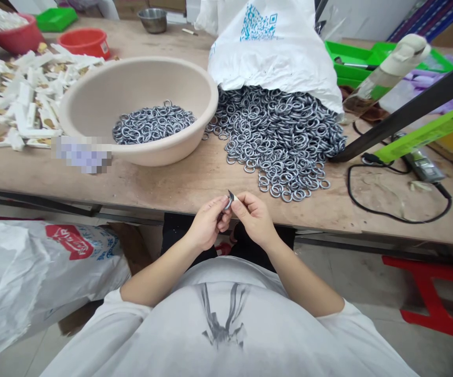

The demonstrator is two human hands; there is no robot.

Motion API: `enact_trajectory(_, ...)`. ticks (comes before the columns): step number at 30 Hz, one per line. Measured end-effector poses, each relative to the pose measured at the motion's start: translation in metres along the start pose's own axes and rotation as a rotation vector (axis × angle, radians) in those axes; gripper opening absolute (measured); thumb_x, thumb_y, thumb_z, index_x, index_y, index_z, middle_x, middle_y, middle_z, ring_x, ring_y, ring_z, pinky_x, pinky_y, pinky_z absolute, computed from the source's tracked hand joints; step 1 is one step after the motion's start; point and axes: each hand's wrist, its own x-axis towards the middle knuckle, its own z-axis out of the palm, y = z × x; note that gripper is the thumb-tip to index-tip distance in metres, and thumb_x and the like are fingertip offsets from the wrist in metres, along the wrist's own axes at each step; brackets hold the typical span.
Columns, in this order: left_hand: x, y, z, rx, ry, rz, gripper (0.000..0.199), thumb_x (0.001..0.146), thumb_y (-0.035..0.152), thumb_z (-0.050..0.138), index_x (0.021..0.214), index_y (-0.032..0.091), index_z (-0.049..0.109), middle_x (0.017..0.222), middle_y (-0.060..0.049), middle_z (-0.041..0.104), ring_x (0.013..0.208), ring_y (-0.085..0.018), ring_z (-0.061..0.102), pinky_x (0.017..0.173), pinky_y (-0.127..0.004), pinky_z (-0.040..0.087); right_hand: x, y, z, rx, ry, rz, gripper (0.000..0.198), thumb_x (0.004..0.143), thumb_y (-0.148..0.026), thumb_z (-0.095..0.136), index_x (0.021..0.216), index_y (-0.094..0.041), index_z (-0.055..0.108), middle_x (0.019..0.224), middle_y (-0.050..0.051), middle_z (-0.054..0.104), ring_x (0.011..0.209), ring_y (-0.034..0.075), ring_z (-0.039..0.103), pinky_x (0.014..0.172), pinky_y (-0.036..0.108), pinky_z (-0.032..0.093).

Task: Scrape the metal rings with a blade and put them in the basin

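— Just below the middle of the frame, what is going on?

— The left hand (209, 224) is pinching a small gray ring (228, 203) at its fingertips, and the right hand (255, 219) is gripping a small dark-tipped tool (231, 196) right beside it.

— Is the tip touching the ring?

— I'm not managing to tell; both are looking too small, held close together by the near edge of the tabletop (187, 183).

— Where are the other rings lying?

— A pile of loose rings (285, 139) is spilling from the mouth of a white sack (277, 65), right of the upper center. More rings (153, 125) are resting inside a beige basin (92, 97), left of it.

— And around those?

— White strips (25, 99) are lying heaped at the upper left, with a small red bowl (92, 51) sitting behind the basin. At the right, a black cable (348, 191) is curling across the tabletop, and a clear bottle (391, 70) is standing at the upper right.
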Motion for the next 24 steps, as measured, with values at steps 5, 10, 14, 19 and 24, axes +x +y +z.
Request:
enact_trajectory(5,0.0006,-0.0022,0.0,0.008,0.012,-0.008,0.051,0.076,0.052,0.076,0.075,0.015,0.041,0.058,0.004,0.038,0.044,-0.003,0.029,0.044,-0.018,0.019,0.0002,-0.0013,0.0007,-0.012,0.007,0.019,0.044,0.094,-0.057,0.074,0.092,-0.017,0.056,0.08,0.003,0.066,0.064,0.021,0.068,0.054,0.033,0.063)
enact_trajectory(10,0.0004,-0.0026,0.0002,0.008,0.009,-0.009,0.052,0.074,0.053,0.076,0.074,0.015,0.041,0.057,0.005,0.039,0.044,-0.003,0.029,0.044,-0.019,0.018,-0.0005,-0.0004,0.001,-0.004,-0.015,0.014,0.044,0.095,-0.057,0.073,0.093,-0.017,0.055,0.076,0.002,0.067,0.064,0.022,0.069,0.056,0.034,0.064)
enact_trajectory(14,0.0,-0.0017,0.0004,0.006,0.023,-0.01,0.053,0.072,0.052,0.078,0.073,0.015,0.041,0.056,0.005,0.039,0.044,-0.003,0.03,0.044,-0.019,0.018,-0.0018,0.002,-0.0002,-0.02,-0.034,-0.016,0.039,0.099,-0.052,0.07,0.094,-0.017,0.055,0.076,0.003,0.067,0.066,0.022,0.069,0.058,0.033,0.064)
enact_trajectory(19,-0.0001,-0.0016,0.0002,0.009,0.029,-0.01,0.052,0.071,0.051,0.077,0.073,0.015,0.04,0.056,0.004,0.04,0.044,-0.003,0.031,0.044,-0.019,0.018,-0.0029,0.004,-0.0014,-0.085,-0.016,-0.004,0.042,0.098,-0.056,0.07,0.095,-0.017,0.055,0.077,0.003,0.068,0.067,0.022,0.07,0.058,0.034,0.063)
enact_trajectory(24,-0.0001,-0.0025,0.0002,-0.001,0.019,-0.008,0.051,0.072,0.051,0.077,0.073,0.015,0.04,0.056,0.004,0.039,0.044,-0.003,0.03,0.044,-0.019,0.019,-0.0031,0.0045,-0.0007,-0.087,-0.018,-0.006,0.041,0.098,-0.055,0.07,0.096,-0.017,0.055,0.077,0.003,0.068,0.066,0.022,0.07,0.058,0.032,0.063)
